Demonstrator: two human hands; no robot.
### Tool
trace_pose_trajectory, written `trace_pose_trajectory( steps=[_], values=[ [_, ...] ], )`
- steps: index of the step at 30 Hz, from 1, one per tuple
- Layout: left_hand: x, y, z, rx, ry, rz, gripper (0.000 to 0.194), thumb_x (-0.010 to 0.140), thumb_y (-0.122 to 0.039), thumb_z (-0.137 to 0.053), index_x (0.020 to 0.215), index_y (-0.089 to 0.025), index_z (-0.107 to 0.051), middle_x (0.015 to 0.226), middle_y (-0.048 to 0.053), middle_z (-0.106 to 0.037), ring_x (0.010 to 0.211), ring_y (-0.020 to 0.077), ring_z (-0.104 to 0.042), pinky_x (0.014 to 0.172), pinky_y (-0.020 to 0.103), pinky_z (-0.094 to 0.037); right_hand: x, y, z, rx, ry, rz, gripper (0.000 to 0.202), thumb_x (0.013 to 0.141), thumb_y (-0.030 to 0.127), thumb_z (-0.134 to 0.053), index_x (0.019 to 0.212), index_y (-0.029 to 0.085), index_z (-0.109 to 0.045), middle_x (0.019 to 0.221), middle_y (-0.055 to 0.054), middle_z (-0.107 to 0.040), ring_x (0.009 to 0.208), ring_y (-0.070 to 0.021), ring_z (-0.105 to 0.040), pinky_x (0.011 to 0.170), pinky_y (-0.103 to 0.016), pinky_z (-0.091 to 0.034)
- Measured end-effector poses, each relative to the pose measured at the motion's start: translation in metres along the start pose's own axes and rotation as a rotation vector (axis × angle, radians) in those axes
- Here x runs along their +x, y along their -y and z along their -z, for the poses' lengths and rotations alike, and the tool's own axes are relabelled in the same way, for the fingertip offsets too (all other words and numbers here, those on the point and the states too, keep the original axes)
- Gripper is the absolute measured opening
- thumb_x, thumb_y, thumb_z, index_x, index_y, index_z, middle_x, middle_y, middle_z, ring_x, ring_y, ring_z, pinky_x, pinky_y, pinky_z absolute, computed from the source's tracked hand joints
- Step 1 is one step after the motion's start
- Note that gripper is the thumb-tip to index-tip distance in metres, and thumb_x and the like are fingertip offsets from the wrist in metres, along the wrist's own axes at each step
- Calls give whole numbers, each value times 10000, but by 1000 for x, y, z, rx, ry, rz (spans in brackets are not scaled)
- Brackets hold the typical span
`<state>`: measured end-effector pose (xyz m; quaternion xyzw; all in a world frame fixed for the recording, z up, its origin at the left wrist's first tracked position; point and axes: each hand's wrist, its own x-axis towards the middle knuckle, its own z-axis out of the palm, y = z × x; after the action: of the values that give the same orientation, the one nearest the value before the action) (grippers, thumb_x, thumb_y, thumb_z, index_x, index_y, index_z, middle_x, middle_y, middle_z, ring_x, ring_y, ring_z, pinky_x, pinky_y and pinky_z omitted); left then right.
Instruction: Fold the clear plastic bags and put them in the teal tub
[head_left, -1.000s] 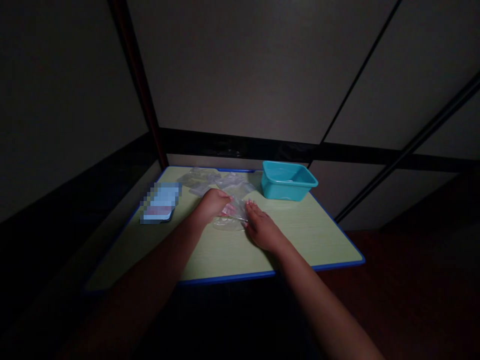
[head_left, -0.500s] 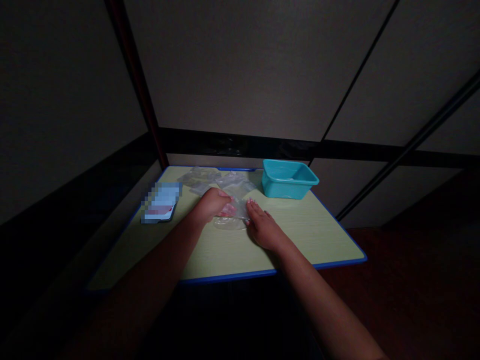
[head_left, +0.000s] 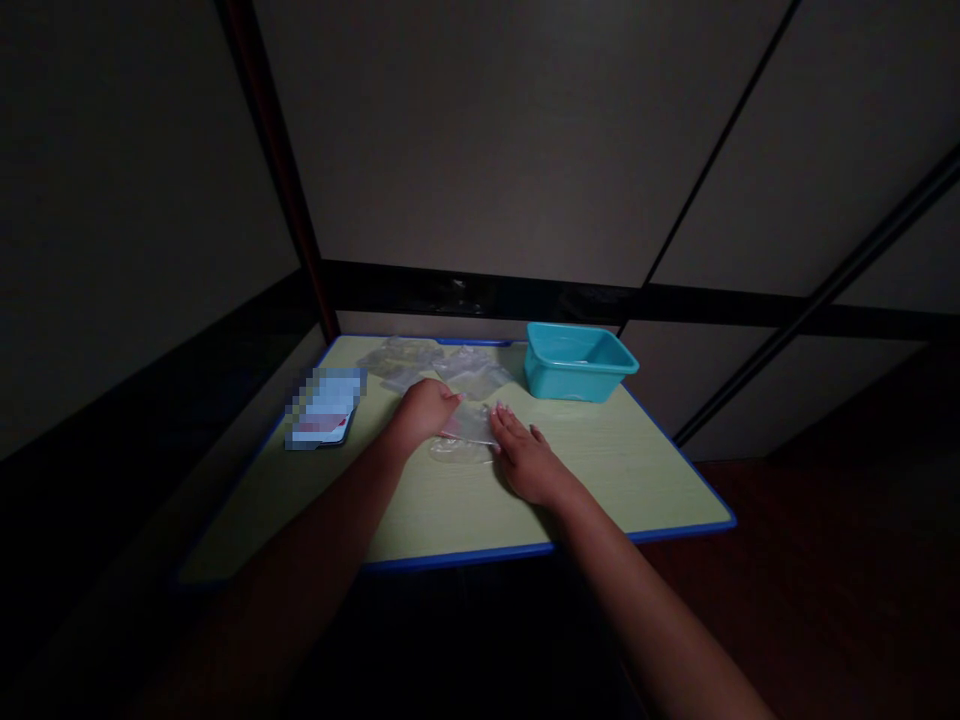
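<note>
Between my hands a clear plastic bag (head_left: 471,424) lies on the table, with a little pink showing near its left end. My left hand (head_left: 427,408) pinches the bag's left edge between thumb and fingers. At the bag's right end, my right hand (head_left: 527,458) rests with its fingers stretched out, the tips touching the plastic. Another piece of clear plastic (head_left: 459,452) shows just in front of the bag. Behind my hands, several crumpled clear bags (head_left: 405,358) are spread toward the table's back edge.
A turquoise basket (head_left: 574,380) stands at the back right of the pale table (head_left: 600,480), which has a blue rim. On the left lies a phone (head_left: 324,410), partly pixelated. Dark panelled walls (head_left: 480,140) rise behind and to the left.
The pink part between my hands shows less than before, and the bag looks flatter. Both hands have stayed in nearly the same place.
</note>
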<state>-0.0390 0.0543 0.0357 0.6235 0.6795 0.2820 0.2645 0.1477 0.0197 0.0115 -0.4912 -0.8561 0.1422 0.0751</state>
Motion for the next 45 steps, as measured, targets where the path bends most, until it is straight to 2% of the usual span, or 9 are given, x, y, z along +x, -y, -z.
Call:
trace_pose_trajectory(
  steps=[8,16,20,23,25,27,29,32,45],
  values=[
    [-4,-2,4,259,52,-42,274,824,-260,-491,611,-147,-620,496,25,-581,472,137,-553,518,222,-385,-1,1,0,-8,27,11,600,889,233,-306,1460,186,-126,1520,-73,-109,1398,-188,-83,1072,-555,-142],
    [-3,1,4,406,100,-54,237,817,-277,-498,708,-149,-664,565,51,-637,582,162,-607,572,215,-405,-1,2,1,-43,59,25,590,903,295,-293,1459,184,-131,1518,-69,-112,1399,-193,-70,1071,-568,-119],
    [-8,-3,5,464,76,-49,198,814,-272,-522,827,-137,-666,802,107,-690,775,195,-642,698,236,-437,-2,3,1,-57,61,36,629,911,423,-286,1459,160,-122,1519,-82,-90,1400,-203,-53,1072,-568,-106],
    [-13,-6,2,518,-70,-71,335,817,-342,-542,1064,-124,-601,1041,149,-647,985,242,-598,832,284,-429,-2,3,0,-65,61,43,661,909,472,-272,1459,141,-112,1517,-92,-78,1400,-209,-49,1071,-573,-99],
    [-16,-8,-2,547,-147,-168,438,834,-370,-526,1196,-123,-524,1184,155,-585,1117,247,-529,929,304,-388,-2,3,0,-66,65,46,667,908,479,-271,1458,138,-111,1517,-93,-74,1400,-209,-50,1070,-576,-98],
    [-20,-9,-6,569,-91,-295,502,856,-374,-494,1291,-126,-449,1350,151,-463,1266,241,-393,1027,330,-300,-2,3,-1,-66,65,49,666,908,477,-278,1457,137,-118,1517,-92,-75,1401,-208,-49,1071,-575,-96],
    [-24,-9,-9,592,76,-372,576,873,-396,-455,1375,-136,-347,1475,130,-283,1362,239,-223,1082,385,-208,-2,3,-1,-63,62,49,668,906,478,-287,1457,138,-122,1516,-94,-83,1401,-208,-48,1072,-574,-94],
    [-28,-9,-12,638,280,-364,662,883,-442,-397,1443,-153,-196,1520,107,-90,1396,244,-78,1089,462,-153,-2,3,-1,-55,59,41,682,903,494,-293,1457,137,-119,1513,-105,-110,1400,-206,-58,1075,-567,-91],
    [-26,0,-26,681,341,-262,588,929,-369,-232,1463,-168,-92,1517,78,-20,1397,217,-47,1074,531,-144,-1,5,0,-78,96,49,680,907,493,-281,1459,142,-98,1513,-99,-91,1401,-205,-45,1077,-566,-71]
  ],
)
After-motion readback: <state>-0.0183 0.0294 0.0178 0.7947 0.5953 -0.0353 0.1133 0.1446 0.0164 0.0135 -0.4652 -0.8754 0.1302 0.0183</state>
